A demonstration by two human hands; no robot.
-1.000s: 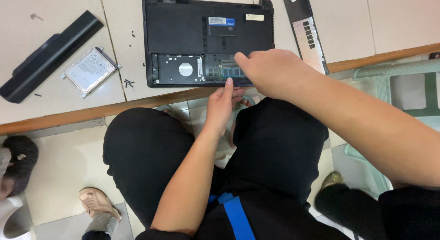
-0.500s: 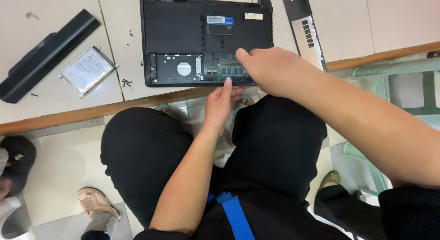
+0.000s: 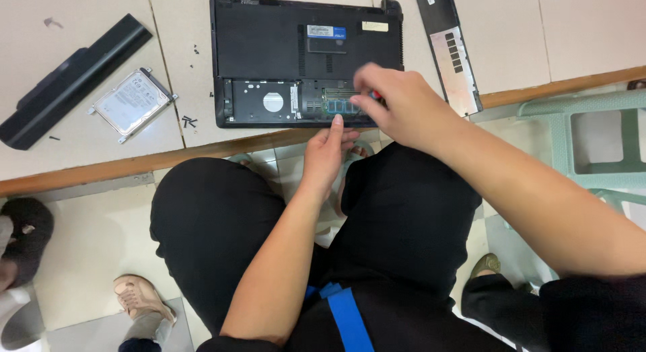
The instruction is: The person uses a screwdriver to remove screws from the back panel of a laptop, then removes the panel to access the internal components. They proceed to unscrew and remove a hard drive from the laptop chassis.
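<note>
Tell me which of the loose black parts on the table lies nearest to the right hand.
The flat black vented cover panel, just beyond the right hand; the long black battery bar lies far left.

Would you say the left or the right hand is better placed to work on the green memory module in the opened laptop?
Probably the right hand: it hovers over the memory module with a red-tipped tool. The left hand only steadies the laptop edge.

A pale tabletop (image 3: 81, 157) carries an upturned laptop (image 3: 269, 49), battery (image 3: 70, 80), hard drive (image 3: 131, 103), cover panel (image 3: 447, 46) and screws (image 3: 188, 121).
</note>
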